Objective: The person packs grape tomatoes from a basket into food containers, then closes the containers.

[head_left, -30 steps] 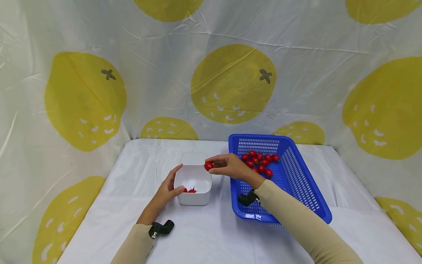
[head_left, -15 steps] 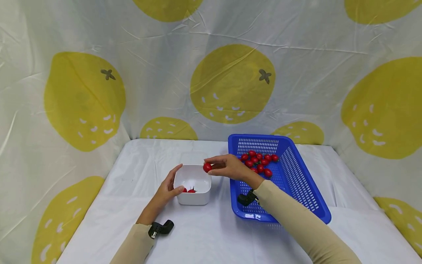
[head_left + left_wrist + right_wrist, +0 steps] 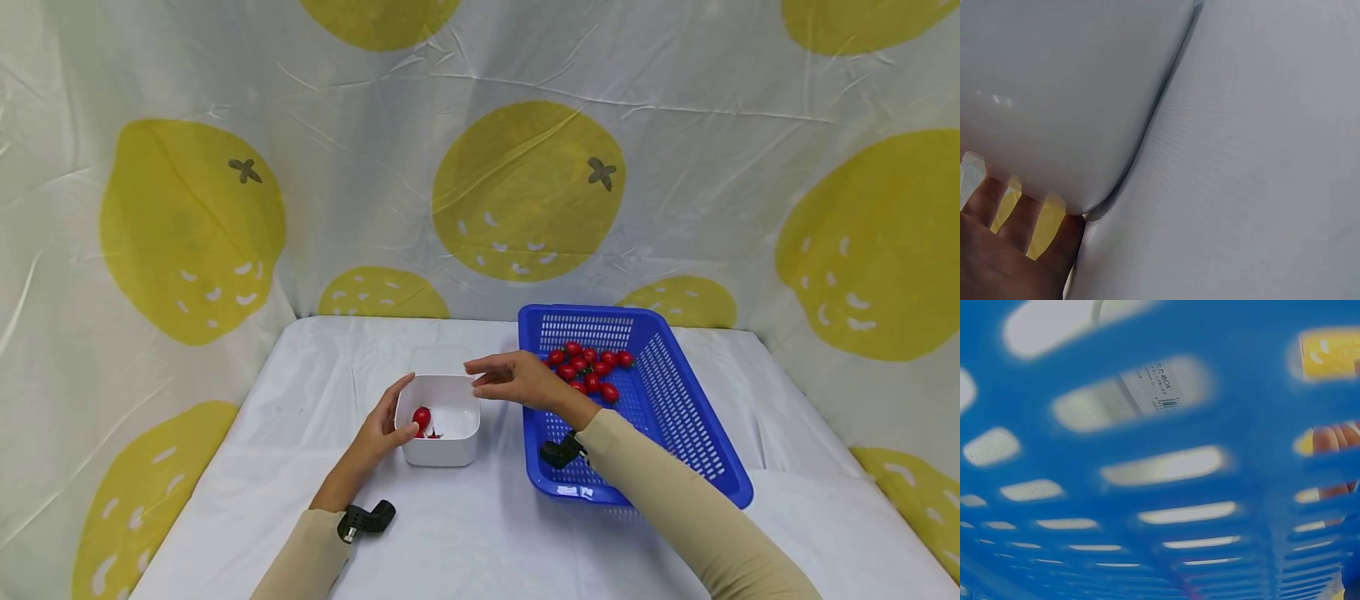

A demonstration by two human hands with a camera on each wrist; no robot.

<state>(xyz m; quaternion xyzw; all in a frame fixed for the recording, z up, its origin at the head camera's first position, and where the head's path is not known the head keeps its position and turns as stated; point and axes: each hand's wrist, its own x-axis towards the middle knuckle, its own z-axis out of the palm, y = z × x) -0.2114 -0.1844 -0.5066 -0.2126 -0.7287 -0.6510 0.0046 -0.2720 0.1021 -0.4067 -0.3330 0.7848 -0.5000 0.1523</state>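
In the head view a small white square container point(image 3: 438, 452) stands on the cloth. A cherry tomato point(image 3: 422, 418) lies near its left wall, with other tomatoes partly hidden below. My left hand point(image 3: 378, 435) grips the container's left side, thumb over the near rim. In the left wrist view its fingers point(image 3: 1007, 212) lie against the outer wall. My right hand point(image 3: 517, 379) is over the container's right rim, fingers slightly apart with nothing between them. The right wrist view looks through the slots of the blue basket point(image 3: 1260, 437), and parts of the fingers point(image 3: 1329, 439) show through them.
A blue slotted basket point(image 3: 708, 417) stands on the right, under the right forearm, with several cherry tomatoes point(image 3: 592, 382) gathered toward its far left. Behind the container lies a clear, flat lid-like piece point(image 3: 442, 358). White cloth point(image 3: 465, 533) with lemon prints surrounds the table.
The right hand has let go of the cherry tomato it was pinching, which now lies in the white container by the left thumb. Both hands have stayed nearly in place.
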